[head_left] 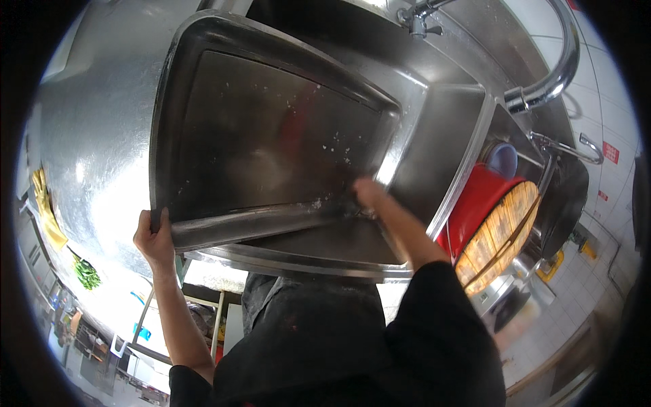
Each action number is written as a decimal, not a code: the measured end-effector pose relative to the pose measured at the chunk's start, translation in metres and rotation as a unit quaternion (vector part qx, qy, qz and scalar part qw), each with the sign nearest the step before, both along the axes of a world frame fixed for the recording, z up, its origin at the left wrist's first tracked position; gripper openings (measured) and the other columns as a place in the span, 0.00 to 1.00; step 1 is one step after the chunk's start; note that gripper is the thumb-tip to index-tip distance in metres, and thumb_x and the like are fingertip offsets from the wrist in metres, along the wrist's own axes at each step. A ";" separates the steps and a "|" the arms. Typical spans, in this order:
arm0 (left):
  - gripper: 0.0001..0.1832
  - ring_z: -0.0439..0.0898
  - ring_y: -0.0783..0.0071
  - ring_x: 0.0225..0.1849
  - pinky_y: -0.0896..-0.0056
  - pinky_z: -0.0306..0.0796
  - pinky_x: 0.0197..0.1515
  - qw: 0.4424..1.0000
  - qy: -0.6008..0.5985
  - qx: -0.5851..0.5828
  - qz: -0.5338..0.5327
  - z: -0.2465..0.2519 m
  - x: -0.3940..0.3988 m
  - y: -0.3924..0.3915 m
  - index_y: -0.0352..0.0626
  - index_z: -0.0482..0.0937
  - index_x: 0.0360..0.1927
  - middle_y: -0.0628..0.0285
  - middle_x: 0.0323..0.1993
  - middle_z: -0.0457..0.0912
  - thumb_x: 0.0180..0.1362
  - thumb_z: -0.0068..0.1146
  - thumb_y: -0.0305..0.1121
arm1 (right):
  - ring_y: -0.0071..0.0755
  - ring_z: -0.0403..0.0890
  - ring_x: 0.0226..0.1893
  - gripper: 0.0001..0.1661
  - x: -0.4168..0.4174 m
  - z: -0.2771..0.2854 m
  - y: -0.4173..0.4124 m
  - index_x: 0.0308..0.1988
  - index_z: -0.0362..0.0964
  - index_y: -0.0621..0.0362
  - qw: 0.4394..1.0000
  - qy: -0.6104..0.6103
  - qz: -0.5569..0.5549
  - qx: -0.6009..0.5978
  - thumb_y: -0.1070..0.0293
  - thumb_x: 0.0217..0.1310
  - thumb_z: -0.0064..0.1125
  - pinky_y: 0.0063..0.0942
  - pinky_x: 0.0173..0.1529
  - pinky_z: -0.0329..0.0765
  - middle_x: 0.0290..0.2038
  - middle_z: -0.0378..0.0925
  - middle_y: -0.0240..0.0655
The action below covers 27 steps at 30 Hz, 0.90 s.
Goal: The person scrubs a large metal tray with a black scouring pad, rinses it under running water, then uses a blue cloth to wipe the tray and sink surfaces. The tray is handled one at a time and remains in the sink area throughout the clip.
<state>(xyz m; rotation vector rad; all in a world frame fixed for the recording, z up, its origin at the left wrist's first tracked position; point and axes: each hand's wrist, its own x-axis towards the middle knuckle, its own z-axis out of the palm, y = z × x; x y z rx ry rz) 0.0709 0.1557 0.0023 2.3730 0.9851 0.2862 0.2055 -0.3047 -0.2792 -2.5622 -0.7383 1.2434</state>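
A large metal tray (pixel 264 127) with raised rims rests tilted over a stainless steel sink basin (pixel 447 117). White flecks are scattered across its inner face. My left hand (pixel 153 236) grips its near left corner, thumb over the rim. Motion blurs my right hand (pixel 370 193), which is at the tray's near right corner with the fingers curled. Something small and shiny shows under that hand, too blurred to name, and whether the hand holds it is unclear.
Chrome faucets (pixel 549 84) arch over the sink's far right. Beside the basin stand a red container (pixel 470 203), a round wooden lid (pixel 501 236) and a blue-lined container (pixel 502 158). Left is a steel counter (pixel 101 152), with yellow gloves (pixel 48 211) and leafy greens (pixel 86 273) beyond.
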 end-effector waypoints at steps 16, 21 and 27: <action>0.17 0.55 0.85 0.19 0.82 0.52 0.21 1.000 -0.021 0.002 -0.014 -0.003 0.005 -0.005 0.40 0.62 0.18 0.70 0.14 0.58 0.51 0.60 0.21 | 0.51 0.77 0.38 0.12 0.030 0.009 0.003 0.36 0.75 0.60 0.994 -0.066 0.091 -0.007 0.72 0.48 0.49 0.42 0.45 0.74 0.36 0.76 0.48; 0.17 0.55 0.85 0.19 0.82 0.53 0.21 1.000 -0.003 0.015 -0.008 -0.003 0.005 -0.007 0.40 0.62 0.18 0.68 0.13 0.58 0.51 0.60 0.22 | 0.52 0.77 0.30 0.07 0.184 0.021 0.028 0.32 0.72 0.62 0.922 -0.352 -0.114 0.116 0.73 0.48 0.53 0.44 0.37 0.74 0.27 0.75 0.46; 0.16 0.55 0.84 0.19 0.81 0.53 0.21 0.999 0.010 0.030 0.008 -0.004 0.003 -0.007 0.40 0.63 0.18 0.68 0.13 0.59 0.50 0.60 0.22 | 0.58 0.73 0.39 0.10 0.041 0.008 0.047 0.32 0.72 0.63 0.934 -0.288 -0.205 0.047 0.79 0.43 0.50 0.47 0.46 0.71 0.35 0.71 0.53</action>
